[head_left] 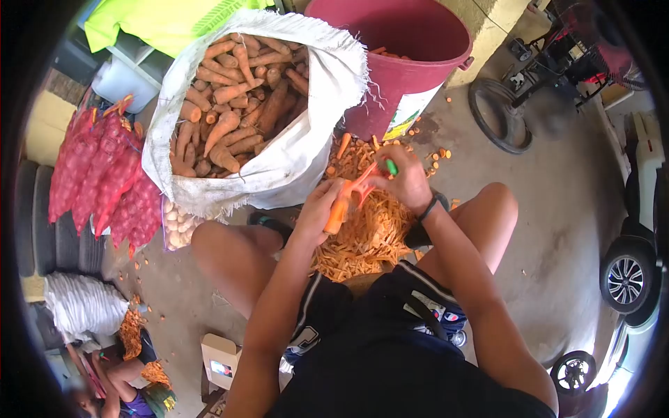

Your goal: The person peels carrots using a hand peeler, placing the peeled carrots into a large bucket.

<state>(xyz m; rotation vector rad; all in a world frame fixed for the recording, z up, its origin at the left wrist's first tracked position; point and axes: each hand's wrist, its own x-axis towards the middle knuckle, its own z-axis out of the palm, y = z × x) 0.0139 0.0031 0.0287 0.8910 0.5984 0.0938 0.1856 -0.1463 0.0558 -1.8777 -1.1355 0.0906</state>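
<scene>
My left hand (319, 212) is closed around a carrot (336, 214), whose bright orange side faces up. In my right hand (406, 180) is a peeler (364, 184), reddish-orange with a green part (391, 167) by the fingers. Its head lies against or very close to the carrot's upper end. Below both hands, a heap of carrot peelings (373, 233) covers the floor between my legs. In front stands an open white sack (338, 73) full of unpeeled carrots (230, 97).
A maroon bin (397, 87) with carrots inside stands beyond the peelings, with cut carrot ends (439, 157) near it. Red net bags (104, 167) hang at left above a bag of garlic (180, 226). Another person (118, 383) sits lower left. A car wheel (625, 275) is at right.
</scene>
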